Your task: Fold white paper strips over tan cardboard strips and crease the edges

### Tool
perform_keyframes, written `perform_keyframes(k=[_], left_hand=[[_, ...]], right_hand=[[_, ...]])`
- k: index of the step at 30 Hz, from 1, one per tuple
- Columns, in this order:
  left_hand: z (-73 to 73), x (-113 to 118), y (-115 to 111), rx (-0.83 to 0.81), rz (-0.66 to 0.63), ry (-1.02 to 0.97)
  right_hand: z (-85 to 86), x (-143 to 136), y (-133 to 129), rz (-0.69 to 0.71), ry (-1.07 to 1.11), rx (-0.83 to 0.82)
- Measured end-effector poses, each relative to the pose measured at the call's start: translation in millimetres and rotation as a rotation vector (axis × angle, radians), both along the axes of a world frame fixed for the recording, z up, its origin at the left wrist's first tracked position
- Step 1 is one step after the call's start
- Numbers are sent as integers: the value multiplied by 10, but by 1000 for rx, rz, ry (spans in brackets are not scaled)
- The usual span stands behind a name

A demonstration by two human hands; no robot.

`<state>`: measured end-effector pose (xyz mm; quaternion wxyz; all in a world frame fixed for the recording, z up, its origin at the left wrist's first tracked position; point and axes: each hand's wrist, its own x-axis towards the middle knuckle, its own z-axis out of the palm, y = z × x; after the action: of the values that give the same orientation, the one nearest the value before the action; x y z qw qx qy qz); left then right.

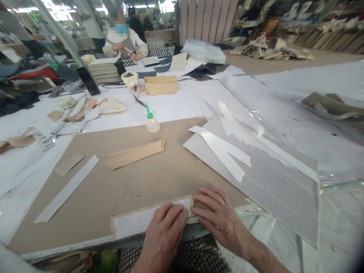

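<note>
So 1 white strip is lying on a tan backing, tan showing along the far side and ends; can't tell if it's stuck. Lying loose: a tan stack, a spare strip, a white pile. Left hand has bent fingers pressing the white strip, can't tell if they're pinching. Right hand is loosely spread at its right end, nothing visibly gripped. It's all at the board's near edge, so room's mostly forward; the gray sheet crowds the right.

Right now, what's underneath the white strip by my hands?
A tan strip shows past both ends of the white strip, on the brown board. Anything the white strip or your left hand covers is hidden.
</note>
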<state>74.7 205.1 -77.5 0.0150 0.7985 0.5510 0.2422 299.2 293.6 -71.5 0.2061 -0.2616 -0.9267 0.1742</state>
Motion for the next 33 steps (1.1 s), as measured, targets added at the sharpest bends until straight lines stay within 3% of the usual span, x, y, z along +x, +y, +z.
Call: perform_keyframes(k=[33], left_hand=[[-21, -11, -9, -19, 22, -55]], right_hand=[[83, -62, 84, 14, -3, -85]])
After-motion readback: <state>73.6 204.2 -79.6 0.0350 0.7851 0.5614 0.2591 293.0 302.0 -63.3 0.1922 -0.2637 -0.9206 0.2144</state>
